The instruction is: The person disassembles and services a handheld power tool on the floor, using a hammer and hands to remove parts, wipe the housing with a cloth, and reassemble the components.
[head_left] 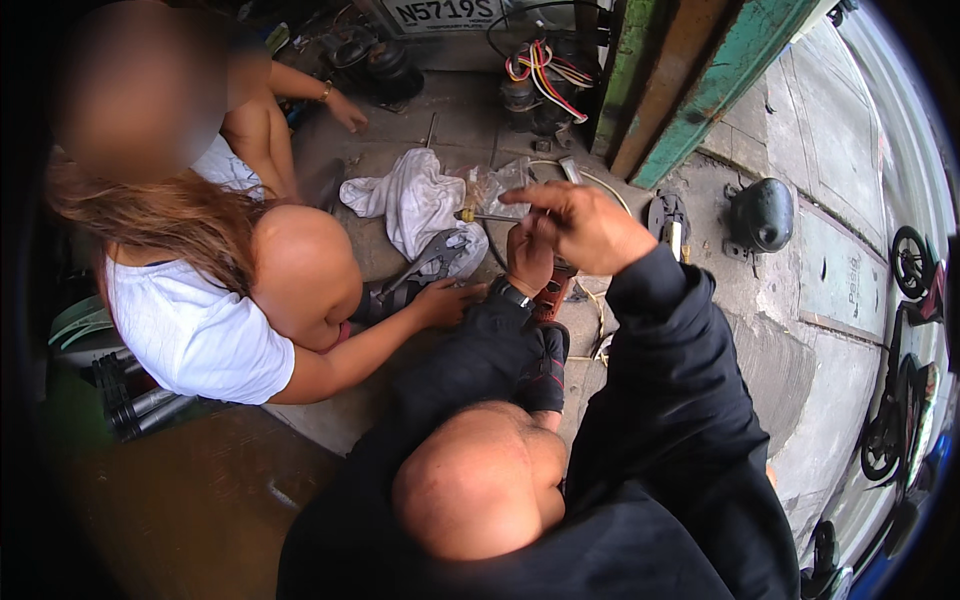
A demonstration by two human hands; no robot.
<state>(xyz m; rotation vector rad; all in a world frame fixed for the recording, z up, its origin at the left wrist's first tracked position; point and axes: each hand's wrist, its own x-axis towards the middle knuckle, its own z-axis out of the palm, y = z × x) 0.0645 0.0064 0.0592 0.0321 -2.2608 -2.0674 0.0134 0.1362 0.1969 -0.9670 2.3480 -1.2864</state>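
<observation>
My left hand (531, 262) is closed, a dark watch at its wrist, above a reddish-brown metal part (553, 297). Against it works my right hand (598, 232), its index finger stretched left and the other fingers curled in. What the two hands pinch between them is hidden. Just left of my fingers is a screwdriver (490, 217) with a yellowish handle; whether I touch it cannot be made out. Beside it lie a white rag (415, 200) and a clear plastic bag (497, 185). A grey metal tool (425, 262) rests by the rag.
A person in a white shirt (190, 300) squats at my left, one hand (450, 302) near my left wrist. A black compressor (762, 215) stands on the pavement at right. Another unit with coloured wires (545, 85) sits beyond, by a green post (725, 80). Motorcycles (910, 400) are parked far right.
</observation>
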